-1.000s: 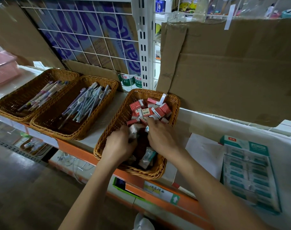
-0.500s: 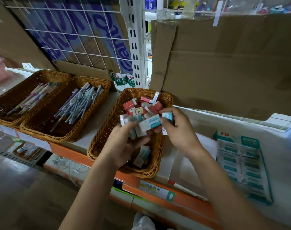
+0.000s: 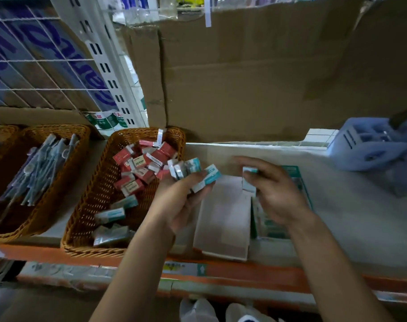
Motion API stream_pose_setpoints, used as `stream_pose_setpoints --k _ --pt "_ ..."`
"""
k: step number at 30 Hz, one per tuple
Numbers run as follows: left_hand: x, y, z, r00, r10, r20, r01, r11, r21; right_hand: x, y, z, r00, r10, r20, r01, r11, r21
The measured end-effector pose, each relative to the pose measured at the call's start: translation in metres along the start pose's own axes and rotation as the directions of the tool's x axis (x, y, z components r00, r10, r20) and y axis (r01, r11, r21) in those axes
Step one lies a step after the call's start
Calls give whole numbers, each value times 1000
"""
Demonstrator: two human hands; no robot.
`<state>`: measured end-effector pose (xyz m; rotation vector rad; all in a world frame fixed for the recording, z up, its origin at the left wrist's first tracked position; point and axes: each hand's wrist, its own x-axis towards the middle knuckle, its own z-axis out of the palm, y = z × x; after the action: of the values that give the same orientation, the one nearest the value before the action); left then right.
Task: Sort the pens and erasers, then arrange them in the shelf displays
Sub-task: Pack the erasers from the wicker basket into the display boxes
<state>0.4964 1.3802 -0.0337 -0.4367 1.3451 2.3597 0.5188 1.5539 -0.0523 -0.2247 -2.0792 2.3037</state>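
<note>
The fingers of the left hand [image 3: 186, 201] are curled up round a clutch of teal erasers [image 3: 186, 169]. The palm is turned upward and the little blocks fan out above the fingertips. Most of them stand on end, leaning toward the basket. The outermost eraser [image 3: 208, 178] lies slantwise, its long axis running from the thumb up and away to the right.

The right hand [image 3: 276, 194] pinches a single eraser [image 3: 248, 182] between thumb and bent fingers. It stands nearly upright, long axis up and down, teal end on top. The two hands are near each other but apart, both above the shelf.

Under the gap between them lies an open white box [image 3: 223, 219], its long side running from the shelf's front edge toward the back. Just beside it on the right, partly under the right hand, is a teal display carton [image 3: 300, 180].

To the left, a wicker basket [image 3: 86, 205] has red erasers [image 3: 146, 163] heaped every which way at its far end. A few loose teal erasers [image 3: 115, 213] lie crosswise nearer the front. The next basket [image 3: 58, 129] holds pens [image 3: 42, 168] lying from near-left to far-right.

Brown cardboard [image 3: 244, 77] stands along the back. A blurred blue plastic thing [image 3: 365, 145] sits far right. An orange shelf edge [image 3: 255, 273] runs along the front.
</note>
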Motion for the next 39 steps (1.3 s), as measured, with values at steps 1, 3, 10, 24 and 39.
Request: stream_pose_setpoints --k 1,3,10,24,39 --pt "2 -2 4 1000 3 12 -3 1000 1 -2 0 -7 998 -36 -50 33 998 -62" --pt "5 -8 12 999 11 30 -12 1000 25 -5 2 -22 987 -46 -157 34 996 -78" --pt "12 -33 30 996 -29 86 20 994 103 -15 17 -56 920 106 -377 -110 994 10" --pt "22 -47 32 986 -90 141 82 995 62 -15 43 -59 956 -143 -256 -134 563 -816" --pt "22 -58 44 984 -55 167 24 982 186 -23 31 -57 946 -322 39 242 623 -744"
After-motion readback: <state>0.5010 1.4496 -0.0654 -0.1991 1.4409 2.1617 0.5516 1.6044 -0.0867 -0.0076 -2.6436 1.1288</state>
